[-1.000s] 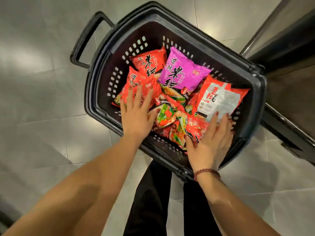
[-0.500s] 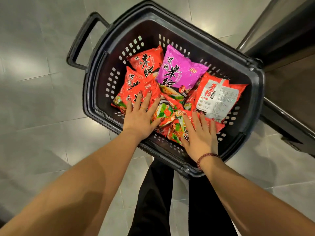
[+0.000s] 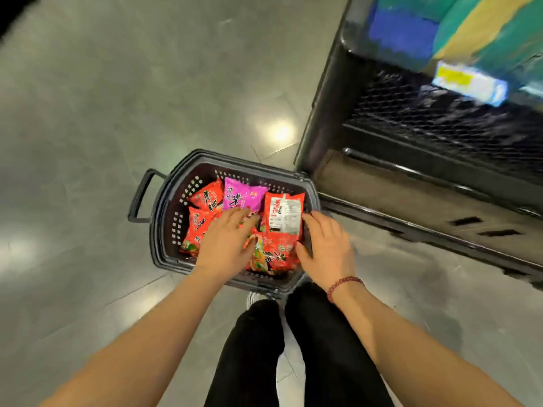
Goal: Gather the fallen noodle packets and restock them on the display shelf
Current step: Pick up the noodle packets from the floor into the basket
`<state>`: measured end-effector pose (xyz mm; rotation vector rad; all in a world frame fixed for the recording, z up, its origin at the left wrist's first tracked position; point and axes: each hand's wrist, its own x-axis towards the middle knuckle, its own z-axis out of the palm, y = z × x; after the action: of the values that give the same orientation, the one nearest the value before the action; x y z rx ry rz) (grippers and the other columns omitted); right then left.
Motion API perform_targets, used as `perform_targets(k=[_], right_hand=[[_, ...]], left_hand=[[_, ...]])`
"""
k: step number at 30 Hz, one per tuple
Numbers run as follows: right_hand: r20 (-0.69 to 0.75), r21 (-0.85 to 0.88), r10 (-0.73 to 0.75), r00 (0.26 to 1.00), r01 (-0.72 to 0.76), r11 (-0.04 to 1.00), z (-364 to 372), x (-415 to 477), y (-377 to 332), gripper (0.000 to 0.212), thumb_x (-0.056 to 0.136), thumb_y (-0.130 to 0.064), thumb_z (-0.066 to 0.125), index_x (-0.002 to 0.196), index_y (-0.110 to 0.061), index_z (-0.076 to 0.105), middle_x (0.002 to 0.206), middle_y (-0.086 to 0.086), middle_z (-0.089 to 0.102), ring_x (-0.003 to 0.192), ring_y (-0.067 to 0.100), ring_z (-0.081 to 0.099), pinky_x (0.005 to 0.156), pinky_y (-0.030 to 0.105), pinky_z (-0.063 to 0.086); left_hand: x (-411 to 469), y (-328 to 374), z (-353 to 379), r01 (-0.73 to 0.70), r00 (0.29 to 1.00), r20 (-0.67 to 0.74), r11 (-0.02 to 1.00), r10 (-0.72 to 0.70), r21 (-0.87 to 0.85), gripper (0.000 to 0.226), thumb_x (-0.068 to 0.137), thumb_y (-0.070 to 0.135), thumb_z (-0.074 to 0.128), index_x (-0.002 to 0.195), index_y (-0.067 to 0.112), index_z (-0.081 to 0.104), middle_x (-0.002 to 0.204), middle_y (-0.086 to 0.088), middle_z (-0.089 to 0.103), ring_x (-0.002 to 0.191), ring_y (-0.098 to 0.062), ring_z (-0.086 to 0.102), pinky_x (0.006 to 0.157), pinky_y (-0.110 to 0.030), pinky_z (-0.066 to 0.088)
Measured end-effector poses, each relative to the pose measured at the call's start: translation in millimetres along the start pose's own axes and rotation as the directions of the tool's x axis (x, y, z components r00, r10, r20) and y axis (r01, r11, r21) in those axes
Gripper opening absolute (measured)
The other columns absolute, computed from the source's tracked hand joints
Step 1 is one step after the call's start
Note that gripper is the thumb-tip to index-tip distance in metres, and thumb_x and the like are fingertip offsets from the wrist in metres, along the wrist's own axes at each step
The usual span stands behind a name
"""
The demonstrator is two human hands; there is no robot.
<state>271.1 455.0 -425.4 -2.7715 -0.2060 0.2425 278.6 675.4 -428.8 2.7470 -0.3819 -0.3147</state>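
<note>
A dark plastic shopping basket [image 3: 158,230] stands on the floor, holding several noodle packets. Among them are a purple packet [image 3: 241,195], a red packet with its white label side up [image 3: 283,212], and red packets at the left [image 3: 197,227] and the near side [image 3: 276,254]. My left hand [image 3: 226,245] lies flat on the packets in the middle, fingers straight. At the basket's right edge my right hand [image 3: 326,248] has relaxed fingers touching the label-side packet and its thumb by the near red packet.
The dark display shelf [image 3: 440,121] with a mesh deck rises to the right of the basket, blurred, with teal and yellow goods [image 3: 484,30] and a price tag [image 3: 467,80] on it. The basket's handle [image 3: 141,195] sticks out left. Grey tiled floor surrounds it; my legs [image 3: 264,348] stand below.
The view has pulled back and up, bringing the shelf into sight. My right hand has shifted from the near packets to the basket's right edge. My left hand stays on the packets.
</note>
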Motion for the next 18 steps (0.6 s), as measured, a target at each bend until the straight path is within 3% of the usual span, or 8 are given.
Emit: perform_targets(k=[3,7,12,18], right_hand=[[-0.075,0.032,0.059,0.995,-0.057,0.998,-58.8,-27.8,14.8,0.054,0.079,-0.034,0.064,0.128,-0.013,0.056,0.131,0.009,0.056,0.117,0.03,0.054,0.096,0.044,0.048],[-0.185,0.07,0.196,0.963,-0.185,0.98,-120.7,-73.5,44.6,0.05,0.079,-0.034,0.07,0.124,-0.015,0.059,0.124,0.005,0.06,0.113,0.028,0.056,0.092,0.041,0.049],[-0.21,0.133,0.424,0.881,-0.404,0.905,-172.2,-159.6,112.2,0.052,0.082,-0.039,0.068,0.127,-0.016,0.056,0.128,0.003,0.056,0.116,0.028,0.053,0.093,0.04,0.046],[-0.249,0.175,0.617,0.747,-0.592,0.787,-210.2,-270.5,209.2,0.054,0.088,-0.047,0.059,0.135,-0.022,0.048,0.138,0.0,0.048,0.128,0.022,0.043,0.104,0.037,0.038]], left_hand=[[9.3,50.0,-43.2,-0.12,0.992,-0.041,0.993,0.12,0.015,0.046,0.077,0.026,0.061,0.119,0.01,0.063,0.115,-0.017,0.064,0.106,-0.039,0.06,0.081,-0.046,0.055],[23.9,126.2,-76.8,-0.325,0.944,-0.048,0.945,0.326,0.037,0.046,0.08,0.033,0.052,0.118,0.01,0.065,0.114,-0.014,0.065,0.1,-0.035,0.062,0.08,-0.041,0.054],[30.7,242.1,-77.0,-0.56,0.829,0.029,0.826,0.559,0.069,0.048,0.081,0.035,0.049,0.118,0.009,0.065,0.112,-0.011,0.064,0.101,-0.031,0.061,0.083,-0.039,0.055],[30.4,388.6,-35.0,-0.725,0.688,0.162,0.679,0.707,0.117,0.051,0.079,0.042,0.058,0.12,0.014,0.066,0.113,-0.006,0.066,0.102,-0.028,0.063,0.08,-0.036,0.056]])
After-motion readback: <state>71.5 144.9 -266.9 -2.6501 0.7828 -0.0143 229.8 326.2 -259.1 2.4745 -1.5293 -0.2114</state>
